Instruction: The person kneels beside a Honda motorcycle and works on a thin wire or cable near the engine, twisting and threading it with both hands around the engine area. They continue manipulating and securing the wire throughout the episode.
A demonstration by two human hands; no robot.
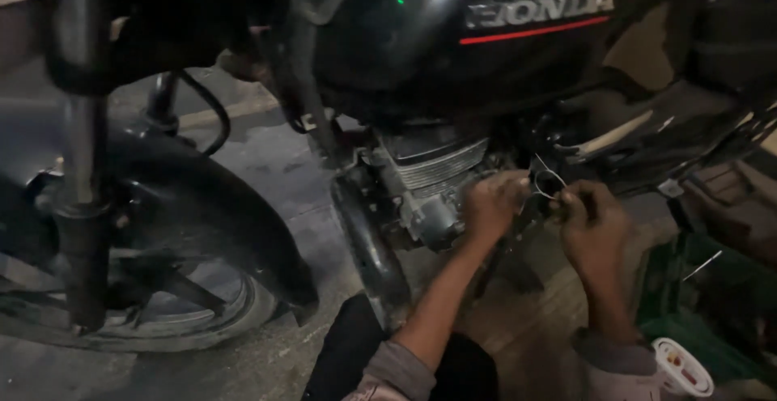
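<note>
Beside the engine (429,190), the left hand (494,204) and right hand (593,224) had their fingers pinched together on a thin wire loop (549,183), under the black fuel tank (453,37); the front wheel (154,280) stood far left.

Thin wire loop (549,184) beside engine (433,186)
</note>
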